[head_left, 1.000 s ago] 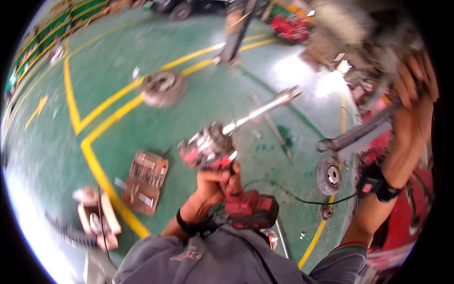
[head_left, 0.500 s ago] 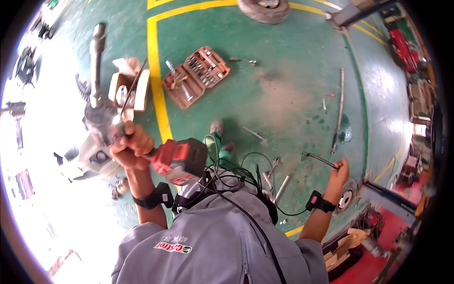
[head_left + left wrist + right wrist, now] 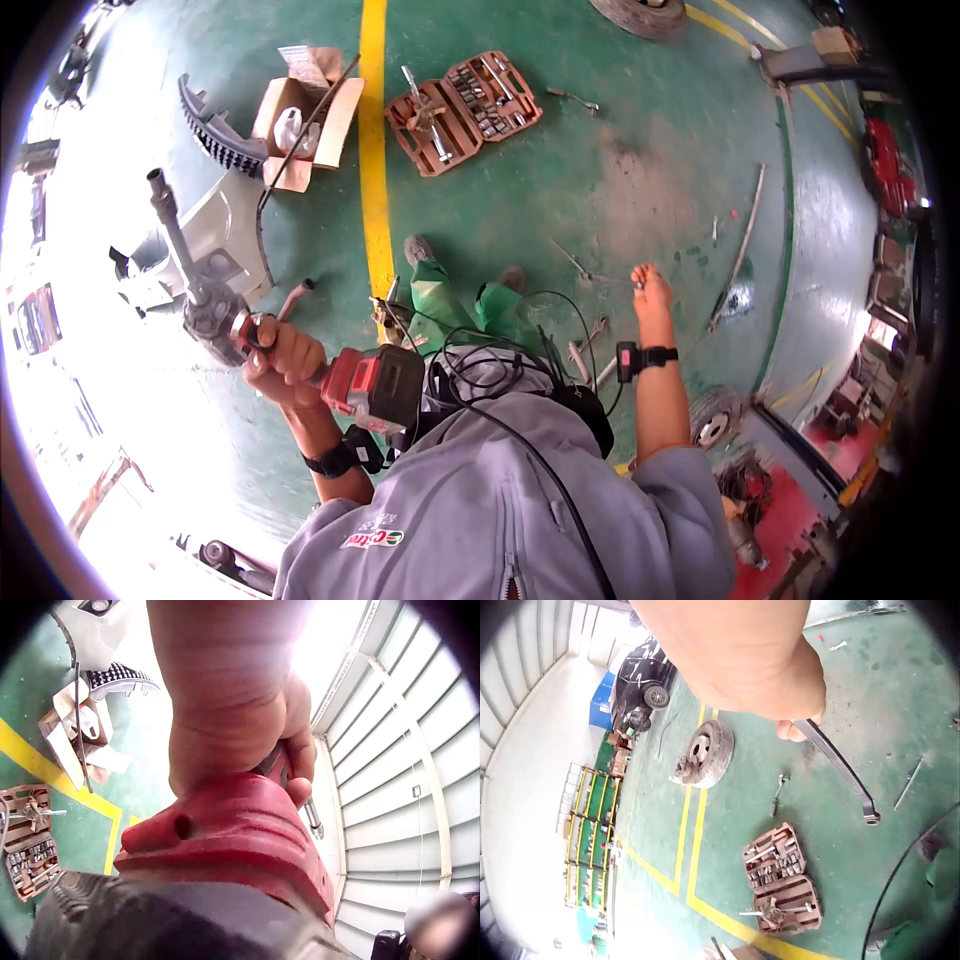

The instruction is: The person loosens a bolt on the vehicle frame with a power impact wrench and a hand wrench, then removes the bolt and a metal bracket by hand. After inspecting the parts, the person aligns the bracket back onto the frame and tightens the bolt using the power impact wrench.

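Note:
My left hand grips the handle of a red and black cordless impact wrench, whose long socket extension points up and to the left. Close up in the left wrist view, the tool's red body lies below the left hand. My right hand is curled round a dark metal wrench with a ring end, seen best in the right wrist view, where the right hand covers its other end.
An open socket case, a cardboard box and a grey body panel lie on the green floor. Cables hang over the person's waist. Wheels, a long bar and loose tools stand or lie further right.
The head view has swung down from the shop to the floor and body. The left hand has carried the impact wrench to the left; the right hand has come down and inward with the wrench.

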